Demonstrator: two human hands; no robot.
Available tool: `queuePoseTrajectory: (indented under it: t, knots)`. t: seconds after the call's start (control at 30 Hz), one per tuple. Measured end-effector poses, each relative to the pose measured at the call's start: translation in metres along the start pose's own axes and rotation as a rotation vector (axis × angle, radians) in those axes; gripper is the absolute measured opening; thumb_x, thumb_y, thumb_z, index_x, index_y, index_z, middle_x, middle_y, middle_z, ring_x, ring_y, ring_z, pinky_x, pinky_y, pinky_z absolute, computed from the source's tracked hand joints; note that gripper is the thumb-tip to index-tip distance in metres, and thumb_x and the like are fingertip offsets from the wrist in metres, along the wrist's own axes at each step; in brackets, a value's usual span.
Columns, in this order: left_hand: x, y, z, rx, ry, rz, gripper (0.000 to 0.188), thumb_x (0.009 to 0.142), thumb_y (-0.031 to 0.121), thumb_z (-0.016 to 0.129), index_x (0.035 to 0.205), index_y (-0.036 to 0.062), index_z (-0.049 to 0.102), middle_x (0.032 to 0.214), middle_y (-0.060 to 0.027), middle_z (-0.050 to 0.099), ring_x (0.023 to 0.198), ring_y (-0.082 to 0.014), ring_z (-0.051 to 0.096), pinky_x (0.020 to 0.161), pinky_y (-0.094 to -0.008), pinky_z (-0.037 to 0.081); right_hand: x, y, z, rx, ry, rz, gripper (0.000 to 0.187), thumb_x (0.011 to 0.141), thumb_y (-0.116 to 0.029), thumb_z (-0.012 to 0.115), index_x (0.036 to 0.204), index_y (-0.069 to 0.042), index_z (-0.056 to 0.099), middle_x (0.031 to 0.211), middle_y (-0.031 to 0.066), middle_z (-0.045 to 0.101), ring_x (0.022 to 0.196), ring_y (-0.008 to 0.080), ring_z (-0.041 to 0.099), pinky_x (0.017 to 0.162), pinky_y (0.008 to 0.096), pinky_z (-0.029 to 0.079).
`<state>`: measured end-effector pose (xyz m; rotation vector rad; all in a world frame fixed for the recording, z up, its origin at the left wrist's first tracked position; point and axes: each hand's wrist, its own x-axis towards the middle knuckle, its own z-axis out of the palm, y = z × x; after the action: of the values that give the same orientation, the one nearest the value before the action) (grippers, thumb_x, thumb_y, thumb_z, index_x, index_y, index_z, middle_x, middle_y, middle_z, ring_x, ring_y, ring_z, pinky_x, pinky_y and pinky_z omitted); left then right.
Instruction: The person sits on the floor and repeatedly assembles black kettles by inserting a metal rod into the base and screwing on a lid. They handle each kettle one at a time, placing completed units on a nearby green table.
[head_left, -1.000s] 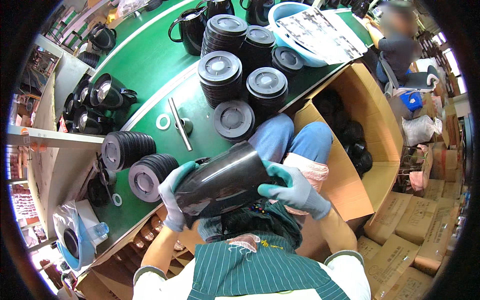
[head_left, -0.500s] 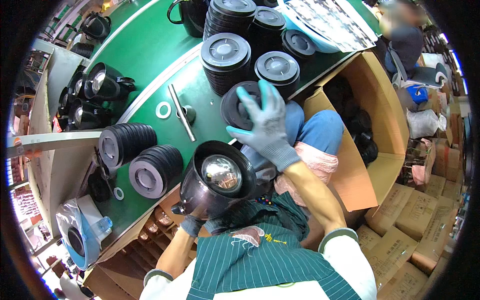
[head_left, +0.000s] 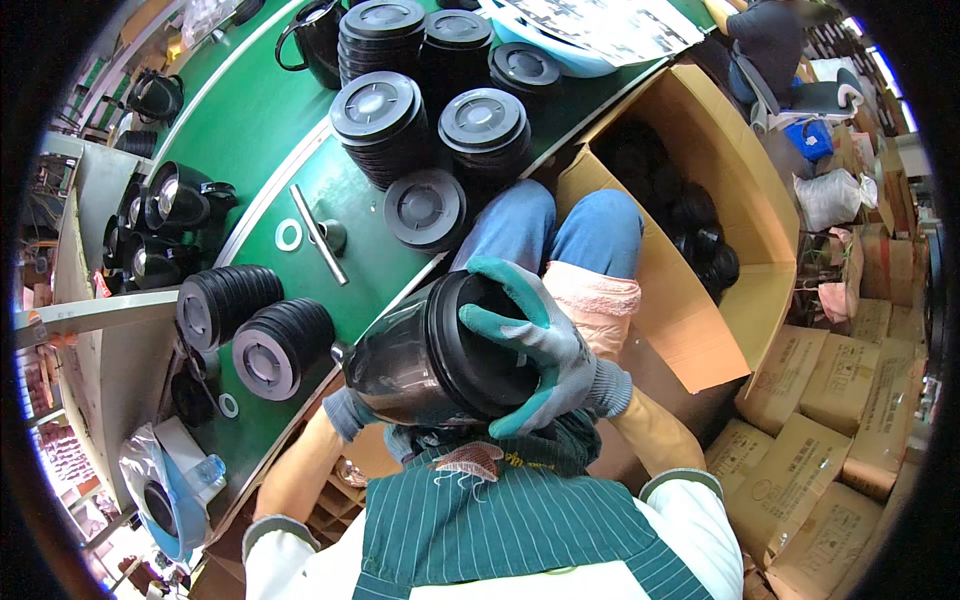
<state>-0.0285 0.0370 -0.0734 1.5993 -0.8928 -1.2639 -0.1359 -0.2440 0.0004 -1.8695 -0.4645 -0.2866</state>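
Observation:
A glossy black pot (head_left: pixel 390 365) lies tilted on its side above my lap, its mouth turned right. My left hand (head_left: pixel 352 412), in a grey glove, grips it from below at the lower left, its fingers mostly hidden. Over the mouth, my right hand (head_left: pixel 545 350), gloved in grey and teal, has fingers and thumb curved around a round black lid (head_left: pixel 462 345). That lid is against the pot's rim; whether it is seated cannot be seen. Closest on the green table is a short stack of black lids (head_left: pixel 425 208).
Taller lid stacks (head_left: pixel 376 105) stand behind. Two lid rows lie on their sides (head_left: pixel 268 365) at left, near a metal rod (head_left: pixel 320 238) and a white ring (head_left: pixel 288 235). Several black pots (head_left: pixel 180 195) stand far left. An open cardboard box (head_left: pixel 745 330) is at right; another person sits beyond.
My right hand has brought a lid from the short stack down to the pot's mouth. The pot has tipped from mouth-up to its side, hiding its shiny inside.

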Motion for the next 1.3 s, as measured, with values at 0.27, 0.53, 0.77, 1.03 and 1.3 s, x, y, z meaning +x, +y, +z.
queuePoseTrajectory:
  t: [0.27, 0.53, 0.77, 1.03, 1.3]
  knots:
    - [0.004, -0.057, -0.017, -0.346, 0.332, 0.034, 0.051, 0.104, 0.013, 0.06, 0.151, 0.0025, 0.047, 0.148, -0.0145, 0.055, 0.129, -0.0232, 0.059, 0.112, -0.0416, 0.049, -0.031, 0.011, -0.004, 0.216, 0.344, 0.131, 0.118, 0.063, -0.051, 0.096, 0.157, -0.004, 0.042, 0.162, 0.0192, 0.036, 0.149, 0.0332, 0.037, 0.123, 0.0449, 0.029]
    - [0.04, 0.124, -0.042, 1.195, 0.655, 0.715, 0.029, 0.079, -0.001, 0.072, 0.107, 0.0002, 0.078, 0.108, -0.0161, 0.077, 0.111, -0.027, 0.073, 0.11, -0.0455, 0.051, -0.077, 0.072, 0.02, 0.96, 0.567, 0.369, 0.084, 0.101, -0.024, 0.066, 0.165, -0.007, 0.015, 0.16, 0.009, 0.037, 0.144, 0.0168, 0.044, 0.116, 0.0268, 0.041]
    - [0.044, 0.059, -0.057, 0.024, 0.69, 0.169, 0.031, 0.089, 0.01, 0.07, 0.115, -0.0061, 0.072, 0.105, -0.0087, 0.074, 0.095, -0.0158, 0.069, 0.092, -0.0309, 0.054, -0.038, 0.035, -0.025, -0.229, 0.309, -0.144, 0.122, 0.083, -0.08, 0.06, 0.168, -0.013, 0.005, 0.169, 0.0282, 0.012, 0.155, 0.0493, 0.019, 0.124, 0.0591, 0.021]
    - [0.026, 0.142, -0.045, 1.129, 0.66, 0.755, 0.028, 0.077, 0.006, 0.072, 0.104, 0.0039, 0.079, 0.104, -0.0117, 0.077, 0.097, -0.028, 0.075, 0.104, -0.0494, 0.054, -0.106, 0.075, 0.008, 0.696, 0.433, 0.63, 0.057, 0.106, -0.023, 0.054, 0.156, -0.001, 0.037, 0.158, 0.0189, 0.043, 0.143, 0.0303, 0.048, 0.121, 0.0431, 0.037]
    - [0.026, 0.032, -0.034, -0.19, 0.684, 0.224, 0.03, 0.089, 0.008, 0.067, 0.117, -0.0029, 0.073, 0.104, -0.0081, 0.074, 0.094, -0.0181, 0.07, 0.088, -0.0322, 0.057, -0.011, 0.007, 0.002, 0.195, 0.318, 0.142, 0.117, 0.086, -0.082, 0.055, 0.167, -0.006, 0.015, 0.17, 0.0241, 0.017, 0.155, 0.0411, 0.024, 0.126, 0.0492, 0.02]
